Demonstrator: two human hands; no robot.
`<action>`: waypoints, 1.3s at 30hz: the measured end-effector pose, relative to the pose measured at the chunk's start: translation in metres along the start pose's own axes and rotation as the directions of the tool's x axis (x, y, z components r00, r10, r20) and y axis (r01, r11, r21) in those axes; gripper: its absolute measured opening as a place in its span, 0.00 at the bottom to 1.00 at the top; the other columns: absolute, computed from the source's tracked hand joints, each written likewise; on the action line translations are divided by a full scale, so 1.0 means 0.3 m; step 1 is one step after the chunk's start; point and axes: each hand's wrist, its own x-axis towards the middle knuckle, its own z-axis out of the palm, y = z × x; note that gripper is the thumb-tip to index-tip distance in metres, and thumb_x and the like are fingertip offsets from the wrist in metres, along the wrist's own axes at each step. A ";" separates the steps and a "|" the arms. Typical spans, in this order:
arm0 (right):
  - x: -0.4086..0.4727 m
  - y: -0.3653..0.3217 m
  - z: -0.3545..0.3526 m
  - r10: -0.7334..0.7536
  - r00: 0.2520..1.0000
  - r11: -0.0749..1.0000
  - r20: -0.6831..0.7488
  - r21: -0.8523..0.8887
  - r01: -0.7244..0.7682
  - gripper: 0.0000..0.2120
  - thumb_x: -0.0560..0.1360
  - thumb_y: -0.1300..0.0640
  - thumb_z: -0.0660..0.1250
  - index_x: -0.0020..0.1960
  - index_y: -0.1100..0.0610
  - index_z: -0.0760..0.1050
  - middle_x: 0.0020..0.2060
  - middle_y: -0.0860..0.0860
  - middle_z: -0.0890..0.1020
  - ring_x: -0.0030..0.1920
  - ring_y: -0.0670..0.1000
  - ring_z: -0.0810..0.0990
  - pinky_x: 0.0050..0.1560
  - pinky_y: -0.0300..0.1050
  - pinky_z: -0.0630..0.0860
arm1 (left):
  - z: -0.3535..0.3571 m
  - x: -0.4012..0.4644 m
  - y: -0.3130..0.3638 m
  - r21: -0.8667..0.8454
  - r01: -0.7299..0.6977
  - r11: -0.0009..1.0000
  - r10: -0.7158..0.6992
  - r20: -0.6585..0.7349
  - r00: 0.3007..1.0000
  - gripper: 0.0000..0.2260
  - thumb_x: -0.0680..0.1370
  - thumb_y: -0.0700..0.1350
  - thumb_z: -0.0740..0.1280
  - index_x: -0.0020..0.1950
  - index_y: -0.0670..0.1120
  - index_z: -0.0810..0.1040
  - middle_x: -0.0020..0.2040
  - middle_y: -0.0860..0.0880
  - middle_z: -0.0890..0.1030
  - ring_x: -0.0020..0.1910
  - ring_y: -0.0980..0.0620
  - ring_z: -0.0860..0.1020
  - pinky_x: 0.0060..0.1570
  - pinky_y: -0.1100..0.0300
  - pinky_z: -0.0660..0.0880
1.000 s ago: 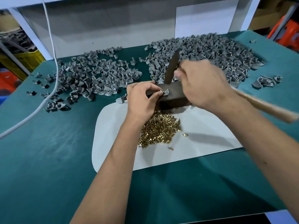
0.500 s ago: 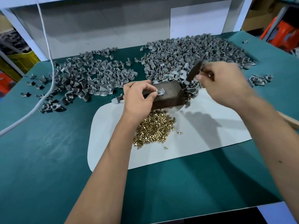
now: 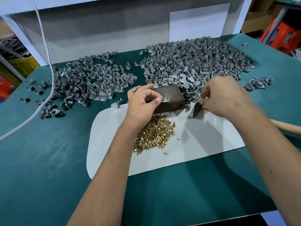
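A dark metal block point(image 3: 169, 99) sits at the far edge of a white mat point(image 3: 203, 142). On its top lies a small grey part point(image 3: 165, 100) with a brass rivet standing in it, and my left hand point(image 3: 143, 101) pinches that part in place. My right hand point(image 3: 223, 95) grips a hammer near its dark head point(image 3: 196, 109). The head points down, just right of the block and low over the mat. The hammer's wooden handle point(image 3: 285, 126) runs out under my right forearm. A heap of brass rivets point(image 3: 154, 134) lies on the mat below the block.
Two big piles of grey parts cover the green table: one at the back left point(image 3: 84, 85), a larger one at the back right point(image 3: 195, 62). A small cluster of grey parts point(image 3: 259, 82) lies far right. A white cable point(image 3: 47, 54) hangs across the left side.
My right hand has swung the hammer from above the block to its right and down, so the head now hangs low beside it. My left hand stays on the grey part.
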 end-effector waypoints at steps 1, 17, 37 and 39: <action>0.001 -0.023 -0.001 -0.051 0.997 0.997 -0.057 0.050 0.054 0.05 0.74 0.54 0.74 0.49 0.51 0.84 0.44 0.54 0.85 0.48 0.60 0.83 0.51 0.52 0.81 | -0.001 0.000 0.001 -0.004 -0.003 1.000 0.003 -0.002 1.000 0.06 0.78 0.39 0.72 0.45 0.50 0.84 0.69 0.53 0.77 0.74 0.50 0.61 0.59 0.71 0.55; 0.168 -0.198 0.025 -0.317 0.937 0.883 -0.149 0.315 0.349 0.12 0.73 0.54 0.78 0.56 0.52 0.85 0.41 0.48 0.85 0.40 0.45 0.83 0.48 0.40 0.81 | -0.090 0.045 -0.089 0.138 0.159 0.978 -0.079 -0.461 0.884 0.04 0.80 0.46 0.70 0.53 0.51 0.83 0.56 0.52 0.84 0.65 0.44 0.76 0.71 0.55 0.64; 0.029 -0.506 0.138 -0.703 0.686 0.656 0.191 -0.201 0.728 0.05 0.78 0.54 0.68 0.54 0.52 0.78 0.52 0.51 0.79 0.60 0.56 0.72 0.66 0.65 0.62 | -0.189 0.027 -0.162 0.301 0.315 0.900 -0.148 -0.470 0.870 0.16 0.72 0.32 0.64 0.47 0.49 0.86 0.45 0.49 0.87 0.48 0.48 0.83 0.52 0.55 0.79; 0.018 -0.525 0.153 -0.686 0.702 0.674 0.192 -0.196 0.712 0.05 0.77 0.60 0.67 0.45 0.52 0.73 0.44 0.50 0.77 0.52 0.56 0.73 0.65 0.63 0.62 | -0.190 0.028 -0.165 0.289 0.320 0.902 -0.151 -0.483 0.863 0.16 0.73 0.32 0.63 0.51 0.48 0.86 0.46 0.51 0.86 0.47 0.50 0.81 0.49 0.60 0.75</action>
